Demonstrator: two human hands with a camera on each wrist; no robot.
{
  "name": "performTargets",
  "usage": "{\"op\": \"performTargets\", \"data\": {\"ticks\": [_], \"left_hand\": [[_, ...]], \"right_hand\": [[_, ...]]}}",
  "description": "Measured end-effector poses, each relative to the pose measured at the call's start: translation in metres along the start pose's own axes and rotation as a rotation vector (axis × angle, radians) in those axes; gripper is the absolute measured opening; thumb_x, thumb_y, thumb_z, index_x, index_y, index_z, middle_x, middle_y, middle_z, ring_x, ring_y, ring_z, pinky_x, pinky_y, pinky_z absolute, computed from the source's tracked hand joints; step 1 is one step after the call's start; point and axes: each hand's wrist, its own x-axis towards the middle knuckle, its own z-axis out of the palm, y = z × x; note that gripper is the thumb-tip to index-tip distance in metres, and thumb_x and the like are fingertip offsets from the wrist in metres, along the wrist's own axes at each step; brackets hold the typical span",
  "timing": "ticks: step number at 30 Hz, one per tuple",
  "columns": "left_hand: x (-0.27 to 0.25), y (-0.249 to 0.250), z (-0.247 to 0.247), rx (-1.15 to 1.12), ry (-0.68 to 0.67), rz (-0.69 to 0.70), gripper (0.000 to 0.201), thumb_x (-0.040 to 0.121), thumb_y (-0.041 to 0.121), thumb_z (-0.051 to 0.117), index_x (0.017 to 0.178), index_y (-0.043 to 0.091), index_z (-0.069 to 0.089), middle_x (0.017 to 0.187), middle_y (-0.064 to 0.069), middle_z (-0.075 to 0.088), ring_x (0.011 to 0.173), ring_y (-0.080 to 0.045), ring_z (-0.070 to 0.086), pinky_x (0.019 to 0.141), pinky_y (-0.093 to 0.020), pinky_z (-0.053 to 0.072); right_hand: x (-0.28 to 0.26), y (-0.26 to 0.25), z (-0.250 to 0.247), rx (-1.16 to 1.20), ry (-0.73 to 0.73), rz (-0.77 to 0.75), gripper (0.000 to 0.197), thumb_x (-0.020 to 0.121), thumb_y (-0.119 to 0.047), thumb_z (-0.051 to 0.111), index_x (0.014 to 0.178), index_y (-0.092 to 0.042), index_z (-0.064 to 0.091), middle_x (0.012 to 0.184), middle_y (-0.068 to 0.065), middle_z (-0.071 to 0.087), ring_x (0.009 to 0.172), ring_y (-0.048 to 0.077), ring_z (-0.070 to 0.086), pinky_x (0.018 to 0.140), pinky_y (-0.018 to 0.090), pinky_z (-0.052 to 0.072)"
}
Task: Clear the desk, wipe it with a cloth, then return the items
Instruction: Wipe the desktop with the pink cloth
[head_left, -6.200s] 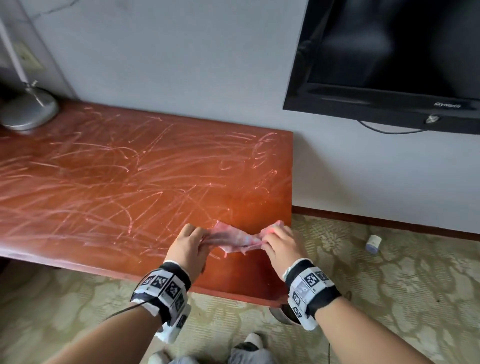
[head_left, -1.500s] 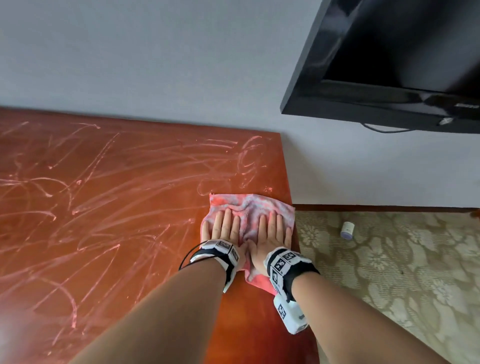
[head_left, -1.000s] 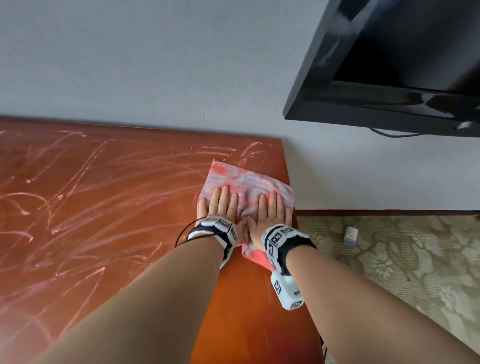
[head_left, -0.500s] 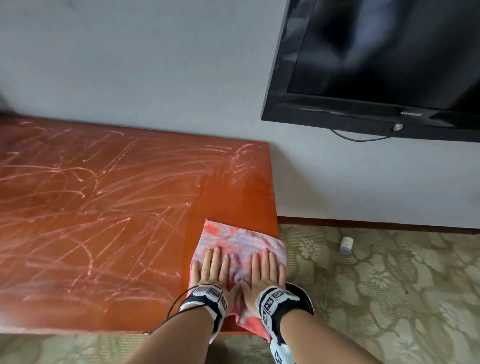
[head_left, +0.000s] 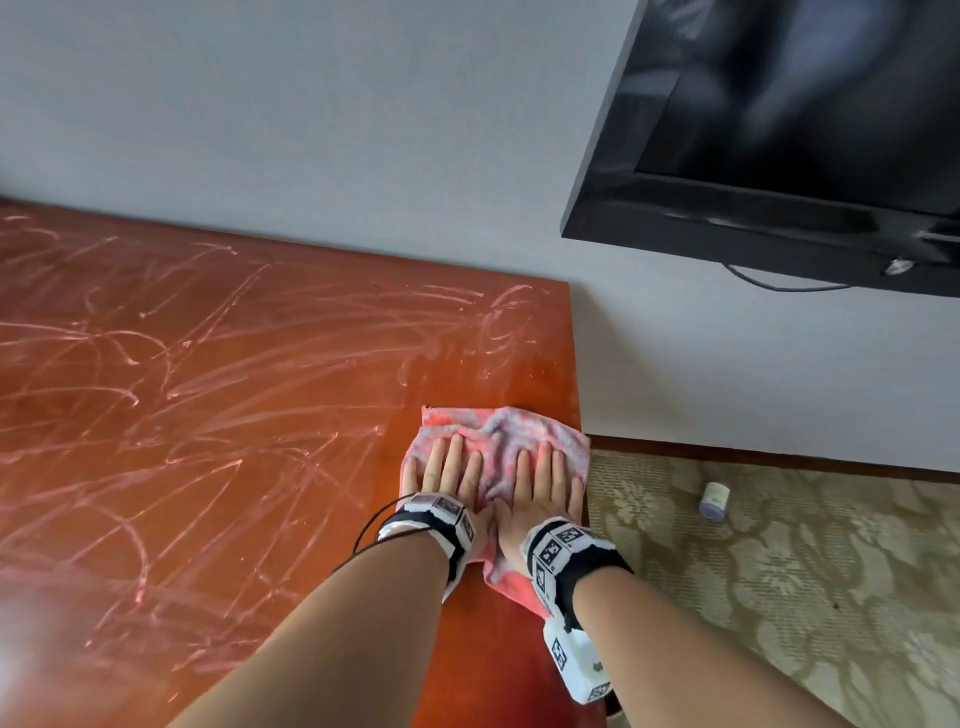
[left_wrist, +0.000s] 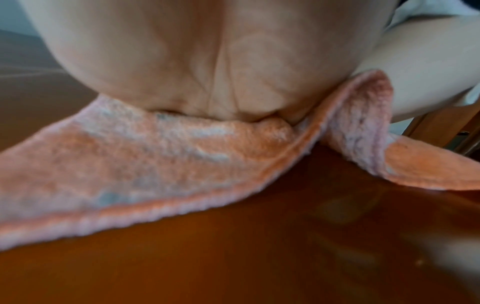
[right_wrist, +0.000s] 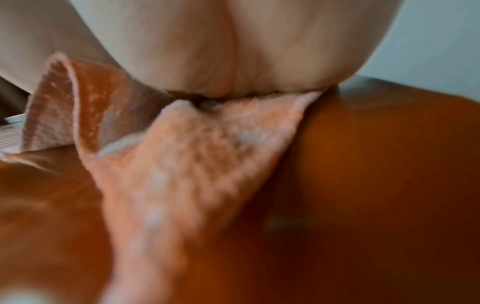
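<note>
Across the left and middle of the frame the desk (head_left: 218, 426) is seen streaked with pale smears, while a cleaner, glossier strip is seen along its right edge. Just right of centre, the left hand (head_left: 447, 475) and then the right hand (head_left: 543, 480) are laid flat side by side on the pink cloth (head_left: 498, 434), fingers straight and together, nothing gripped, the cloth being pressed against the desk near its right edge. The wiping is judged best done with even pressure kept through both palms, overlapping strokes worked leftward into the smears, and the bunched fold between the hands smoothed so the cloth is not dragged off the edge
</note>
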Motion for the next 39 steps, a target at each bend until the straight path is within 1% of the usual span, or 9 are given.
{"op": "performTargets", "data": {"ticks": [3, 9, 15, 20, 23, 29, 35, 37, 39], "left_hand": [[0.05, -0.005, -0.03, 0.01, 0.042, 0.018, 0.068, 0.094, 0.057, 0.01, 0.15, 0.027, -0.014, 0.156, 0.0, -0.025, 0.144, -0.022, -0.025, 0.114, -0.051, -0.016], [0.14, -0.011, -0.081, 0.013, 0.153, 0.092, 0.067, 0.095, 0.055, 0.009, 0.15, 0.025, -0.013, 0.158, -0.003, -0.023, 0.145, -0.023, -0.021, 0.112, -0.052, -0.015], [0.192, -0.007, -0.142, 0.031, 0.142, 0.164, 0.065, 0.097, 0.049, 0.01, 0.151, 0.021, -0.01, 0.158, -0.005, -0.02, 0.146, -0.024, -0.017, 0.116, -0.054, -0.004], [0.221, -0.006, -0.17, 0.048, 0.155, 0.208, 0.063, 0.098, 0.046, 0.01, 0.152, 0.02, -0.007, 0.159, -0.006, -0.017, 0.147, -0.024, -0.016, 0.117, -0.052, -0.001], [0.223, -0.007, -0.177, 0.051, 0.168, 0.227, 0.063, 0.099, 0.046, 0.011, 0.153, 0.019, -0.007, 0.159, -0.006, -0.017, 0.147, -0.024, -0.015, 0.118, -0.052, -0.002], [0.198, -0.019, -0.152, 0.083, 0.173, 0.225, 0.063, 0.098, 0.048, 0.011, 0.152, 0.022, -0.007, 0.159, -0.005, -0.016, 0.147, -0.023, -0.014, 0.118, -0.051, -0.002], [0.097, -0.03, -0.098, 0.098, 0.049, 0.16, 0.069, 0.096, 0.054, 0.01, 0.151, 0.02, -0.013, 0.157, -0.007, -0.023, 0.145, -0.025, -0.02, 0.116, -0.054, -0.005], [0.061, -0.031, -0.073, 0.106, 0.011, 0.115, 0.071, 0.095, 0.057, 0.011, 0.151, 0.02, -0.014, 0.157, -0.009, -0.024, 0.145, -0.026, -0.022, 0.116, -0.054, -0.006], [0.026, -0.031, -0.049, 0.107, -0.032, 0.075, 0.074, 0.094, 0.059, 0.011, 0.15, 0.02, -0.015, 0.156, -0.01, -0.026, 0.144, -0.027, -0.024, 0.115, -0.055, -0.007]], "right_hand": [[0.048, -0.007, -0.024, -0.008, 0.025, 0.031, 0.073, 0.099, -0.051, 0.016, 0.146, -0.014, -0.026, 0.152, 0.009, -0.035, 0.143, 0.025, -0.028, 0.118, 0.046, -0.01], [0.14, -0.014, -0.073, -0.04, 0.033, 0.089, 0.068, 0.1, -0.047, 0.016, 0.149, -0.016, -0.021, 0.156, 0.008, -0.028, 0.144, 0.023, -0.024, 0.118, 0.044, -0.01], [0.212, -0.01, -0.107, -0.074, 0.057, 0.112, 0.067, 0.101, -0.046, 0.015, 0.151, -0.015, -0.017, 0.157, 0.009, -0.027, 0.145, 0.026, -0.024, 0.12, 0.042, -0.006], [0.274, 0.002, -0.107, -0.121, 0.06, 0.11, 0.082, 0.096, -0.051, 0.04, 0.153, -0.021, -0.012, 0.157, 0.007, -0.027, 0.142, 0.026, -0.03, 0.117, 0.046, -0.003], [0.291, 0.004, -0.103, -0.158, 0.053, 0.116, 0.081, 0.095, -0.051, 0.041, 0.154, -0.023, -0.007, 0.158, 0.005, -0.025, 0.141, 0.027, -0.031, 0.116, 0.049, -0.003], [0.236, -0.002, -0.105, -0.079, 0.032, 0.026, 0.083, 0.097, -0.048, 0.036, 0.151, -0.011, -0.014, 0.157, 0.013, -0.023, 0.145, 0.032, -0.019, 0.118, 0.053, 0.0], [0.112, -0.028, -0.067, -0.148, -0.025, 0.091, 0.082, 0.096, -0.059, 0.024, 0.15, -0.013, -0.018, 0.156, 0.013, -0.027, 0.144, 0.029, -0.024, 0.115, 0.05, -0.012], [0.073, -0.029, -0.047, -0.131, -0.017, 0.072, 0.079, 0.091, -0.06, 0.007, 0.151, -0.014, -0.014, 0.157, 0.013, -0.025, 0.145, 0.027, -0.023, 0.112, 0.051, -0.019], [0.036, -0.027, -0.026, -0.1, 0.003, 0.035, 0.09, 0.074, -0.059, -0.011, 0.152, -0.013, -0.012, 0.155, 0.012, -0.029, 0.145, 0.027, -0.022, 0.099, 0.049, -0.029]]}}
